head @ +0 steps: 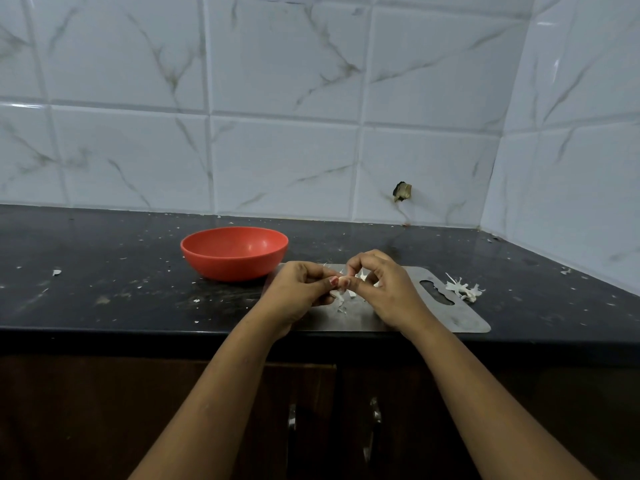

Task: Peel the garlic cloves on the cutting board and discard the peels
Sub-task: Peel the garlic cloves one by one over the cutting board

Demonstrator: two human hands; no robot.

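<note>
Pinching one garlic clove (pixel 343 281) between them over the cutting board (pixel 460 317), the left grip (pixel 298 292) and right grip (pixel 384 289) are both holding it narrowly (axis too small to tell).

**Black counter, bowl, board and scraps**

A dark, speckled counter (pixel 104 258) runs left to right below a tiled wall and meets a side wall at the far right corner. A red bowl (pixel 234 252) stands on it left of centre. Just right of the bowl lies a grey metal board (pixel 460 315), its slotted handle end to the right and its near edge close to the counter's front. A small heap of white peels (pixel 462 289) sits by the board's far right edge. A pale scrap (pixel 56 272) lies far left, and white flecks (pixel 196 301) dot the surface.
</note>
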